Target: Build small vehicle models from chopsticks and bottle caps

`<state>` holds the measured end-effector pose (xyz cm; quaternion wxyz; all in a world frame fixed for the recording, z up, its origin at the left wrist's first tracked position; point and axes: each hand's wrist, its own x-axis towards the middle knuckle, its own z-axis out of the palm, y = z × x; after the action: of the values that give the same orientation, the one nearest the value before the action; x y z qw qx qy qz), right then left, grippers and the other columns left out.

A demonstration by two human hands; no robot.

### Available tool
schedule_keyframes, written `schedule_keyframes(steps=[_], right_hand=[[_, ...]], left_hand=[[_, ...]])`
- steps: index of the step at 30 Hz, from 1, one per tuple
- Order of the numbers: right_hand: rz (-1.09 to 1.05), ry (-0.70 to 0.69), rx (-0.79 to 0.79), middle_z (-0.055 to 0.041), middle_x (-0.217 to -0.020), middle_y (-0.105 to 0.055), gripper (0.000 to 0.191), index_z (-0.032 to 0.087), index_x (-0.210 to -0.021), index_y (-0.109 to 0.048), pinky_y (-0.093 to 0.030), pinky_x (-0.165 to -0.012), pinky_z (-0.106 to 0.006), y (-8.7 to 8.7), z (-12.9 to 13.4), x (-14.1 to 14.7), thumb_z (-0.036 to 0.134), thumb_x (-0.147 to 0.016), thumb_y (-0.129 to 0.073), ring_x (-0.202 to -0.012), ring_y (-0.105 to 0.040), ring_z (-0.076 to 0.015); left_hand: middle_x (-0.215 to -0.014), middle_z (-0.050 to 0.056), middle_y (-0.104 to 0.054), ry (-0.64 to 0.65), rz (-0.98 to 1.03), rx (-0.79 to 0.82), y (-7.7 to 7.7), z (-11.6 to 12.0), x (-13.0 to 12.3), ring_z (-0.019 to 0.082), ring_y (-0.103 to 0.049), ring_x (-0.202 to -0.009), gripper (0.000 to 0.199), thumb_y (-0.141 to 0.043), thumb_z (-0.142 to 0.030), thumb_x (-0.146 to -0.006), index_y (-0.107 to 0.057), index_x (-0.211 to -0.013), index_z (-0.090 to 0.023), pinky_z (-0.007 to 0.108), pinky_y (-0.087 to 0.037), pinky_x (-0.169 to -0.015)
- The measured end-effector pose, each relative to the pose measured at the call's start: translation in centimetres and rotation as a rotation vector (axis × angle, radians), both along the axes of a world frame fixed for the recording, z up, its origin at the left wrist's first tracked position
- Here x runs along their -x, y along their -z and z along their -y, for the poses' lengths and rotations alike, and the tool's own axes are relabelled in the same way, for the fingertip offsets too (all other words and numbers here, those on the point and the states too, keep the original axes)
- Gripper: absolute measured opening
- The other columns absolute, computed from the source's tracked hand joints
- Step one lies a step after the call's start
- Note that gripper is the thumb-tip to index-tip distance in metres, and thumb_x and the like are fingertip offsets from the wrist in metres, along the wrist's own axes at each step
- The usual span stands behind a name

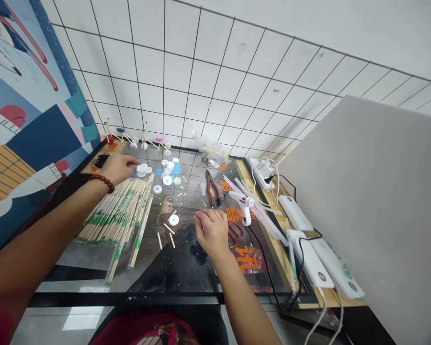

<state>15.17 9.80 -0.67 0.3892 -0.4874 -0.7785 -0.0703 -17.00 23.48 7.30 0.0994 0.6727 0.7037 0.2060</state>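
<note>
My left hand (119, 167) reaches over the far left of the glass table, thumb and fingertips drawn together beside several white plastic caps (142, 168). Whether anything is pinched there is too small to tell. Nearer the middle, my right hand (212, 231) hovers low or rests on the glass with its fingers curled; what they may hold is hidden. Left of it lies a white disc (173, 220) with several short wooden sticks (169, 228) around it. More white and blue caps (169, 168) form a loose group toward the back.
Wrapped chopsticks (109, 213) lie at left. Stick models (145, 139) stand at the back. On the right are pliers (212, 189), a white glue gun (243, 203), glue sticks (264, 215), red-handled scissors (235, 234), a plastic bag (212, 152), and white power devices (311, 258) with cables.
</note>
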Motion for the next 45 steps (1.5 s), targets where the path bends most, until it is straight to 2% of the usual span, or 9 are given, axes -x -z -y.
schedule_keyframes(steps=[5,9,12,21,26,32,39,42,45], right_hand=[[0.010,-0.004,0.019,-0.0020,-0.090,-0.073,0.010,0.021,-0.095,-0.068,-0.034,-0.088,-0.037,0.4,-0.3,-0.1,0.017,-0.094,-0.059,-0.084,-0.063,-0.0172],[0.001,-0.024,0.051,-0.0013,-0.087,-0.072,0.010,0.021,-0.094,-0.068,-0.033,-0.088,-0.037,0.4,-0.1,0.1,0.017,-0.094,-0.059,-0.082,-0.062,-0.0166],[-0.020,-0.028,0.077,-0.0008,-0.087,-0.072,0.011,0.022,-0.094,-0.068,-0.033,-0.089,-0.038,0.5,-0.2,0.1,0.017,-0.094,-0.058,-0.081,-0.062,-0.0165],[-0.061,-0.044,0.105,-0.0015,-0.089,-0.073,0.013,0.023,-0.096,-0.068,-0.033,-0.094,-0.040,0.7,-0.5,-0.1,0.018,-0.096,-0.056,-0.083,-0.063,-0.0173],[-0.048,-0.053,0.111,-0.0011,-0.089,-0.074,0.014,0.024,-0.096,-0.068,-0.033,-0.094,-0.041,0.9,-0.6,0.0,0.019,-0.097,-0.055,-0.083,-0.065,-0.0171],[-0.045,-0.030,0.125,-0.0014,-0.090,-0.074,0.014,0.024,-0.097,-0.068,-0.033,-0.097,-0.041,0.8,-0.6,-0.3,0.020,-0.098,-0.055,-0.084,-0.065,-0.0169],[-0.065,-0.001,0.130,-0.0009,-0.090,-0.074,0.012,0.023,-0.097,-0.068,-0.033,-0.097,-0.042,0.4,-0.8,-0.7,0.017,-0.096,-0.057,-0.083,-0.065,-0.0167],[-0.073,-0.004,0.135,-0.0006,-0.089,-0.074,0.012,0.023,-0.096,-0.068,-0.033,-0.098,-0.042,0.5,-0.9,-0.6,0.017,-0.095,-0.058,-0.082,-0.065,-0.0163],[-0.081,-0.004,0.128,-0.0008,-0.091,-0.074,0.013,0.024,-0.097,-0.068,-0.033,-0.099,-0.043,0.6,-1.0,-0.6,0.017,-0.095,-0.058,-0.082,-0.066,-0.0164]], left_hand=[[-0.098,0.012,-0.076,-0.001,-0.077,0.093,1.9,-4.4,0.9,0.032,-0.066,-0.101,0.023,-0.070,-0.031,-0.072,-0.078,-0.086,-0.016,0.039,-0.049,-0.090],[-0.111,0.013,-0.072,0.063,0.048,0.071,3.6,-5.6,0.2,0.034,-0.061,-0.112,0.021,-0.080,-0.033,-0.059,-0.074,-0.072,-0.018,0.041,-0.043,-0.102],[-0.100,0.012,-0.074,0.036,0.189,0.077,4.0,-6.1,0.3,0.037,-0.061,-0.115,0.019,-0.081,-0.030,-0.054,-0.066,-0.059,-0.020,0.042,-0.042,-0.104],[-0.096,0.014,-0.073,-0.038,1.097,0.202,1.8,-4.9,0.9,0.023,-0.069,-0.096,0.010,-0.064,-0.023,-0.084,-0.064,-0.087,-0.014,0.037,-0.056,-0.089],[-0.094,0.017,-0.073,-0.073,1.263,0.288,1.0,-4.1,1.2,0.018,-0.070,-0.088,0.011,-0.052,-0.013,-0.091,-0.062,-0.092,-0.011,0.031,-0.058,-0.083],[-0.080,0.013,-0.071,-0.089,1.084,0.309,2.2,-4.7,1.8,0.019,-0.067,-0.079,0.009,-0.061,-0.021,-0.084,-0.062,-0.082,-0.013,0.030,-0.056,-0.076],[-0.062,0.002,-0.064,-0.005,0.475,0.217,3.3,-6.2,1.1,0.026,-0.064,-0.080,0.013,-0.078,-0.026,-0.056,-0.066,-0.059,-0.021,0.034,-0.049,-0.079],[-0.074,0.007,-0.071,0.095,0.205,0.134,3.2,-7.2,-0.4,0.031,-0.067,-0.089,0.007,-0.071,-0.029,-0.065,-0.071,-0.067,-0.022,0.038,-0.049,-0.085],[-0.100,0.014,-0.076,0.187,0.031,0.054,3.3,-8.7,-2.7,0.033,-0.067,-0.098,0.024,-0.058,-0.027,-0.077,-0.076,-0.090,-0.017,0.042,-0.049,-0.089]])
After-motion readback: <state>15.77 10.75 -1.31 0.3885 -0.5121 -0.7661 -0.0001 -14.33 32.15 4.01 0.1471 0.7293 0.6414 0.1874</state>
